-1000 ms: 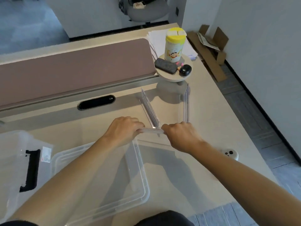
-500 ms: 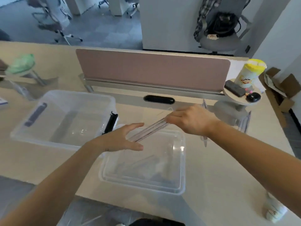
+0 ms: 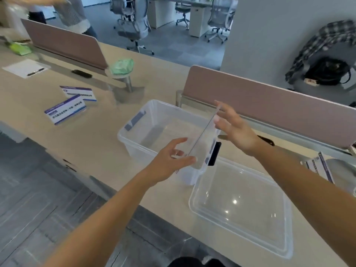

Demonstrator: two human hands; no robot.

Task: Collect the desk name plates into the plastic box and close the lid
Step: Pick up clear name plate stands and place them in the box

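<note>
Nearest on the pale worktop (image 3: 96, 151) lies the clear lid (image 3: 240, 209), flat and to the right, its far corner just beside the plastic box (image 3: 134, 132). The box stands open, a black latch (image 3: 214, 153) hanging at its near right end.

Over that end of the box the two hands hold a clear name plate (image 3: 206, 130), seen almost edge-on (little more than a thin bright line) and slanting up and away. The left hand (image 3: 169, 162) grips the near, lower end between thumb and forefinger, the other fingers loosely curved. The right hand (image 3: 235, 130) is spread with straight fingers, its fingertips against the far, upper end of the plate; it is not curled round it.

At the right edge, a printed name plate (image 3: 319, 166) stands on the worktop beyond the lid. Well apart to the left, two blue-and-white name plates (image 3: 65, 110) stand near each other.

Farther back a green bag (image 3: 122, 67) sits on a small round stand, and a sheet of paper (image 3: 19, 67) with a pen lies at far left. Pinkish divider panels (image 3: 269, 101) run along the back of the worktop, and behind them a chair draped with a plaid shirt (image 3: 317, 47) stands against the wall.
</note>
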